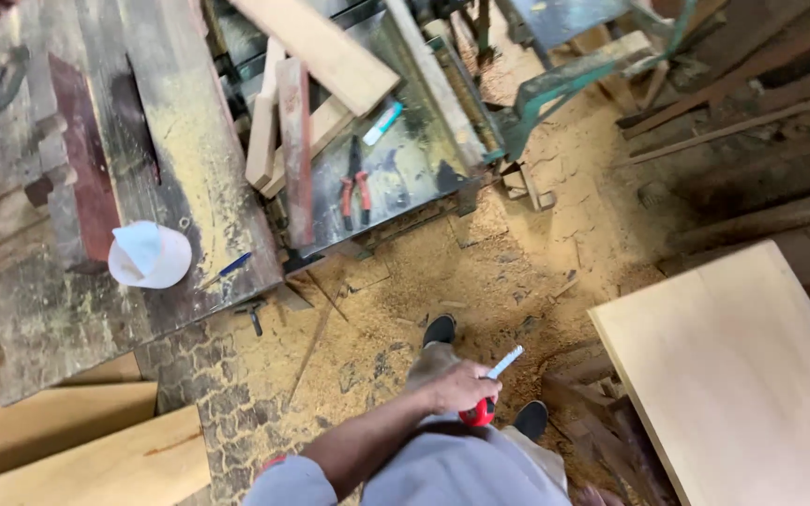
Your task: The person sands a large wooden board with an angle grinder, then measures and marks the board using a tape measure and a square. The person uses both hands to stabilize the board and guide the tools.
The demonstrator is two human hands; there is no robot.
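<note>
Tape measure (483,409) — red, gripped in left hand (458,387) — blade jutting up-right.

Woodworking shop, where I stand. Evidence: sawdust (517,253) thick over the floor; worn table saw (133,131); loose planks (297,141) piled on a metal bench (405,169); red-handled pliers (356,192); pale board (733,375) beside me.
</note>
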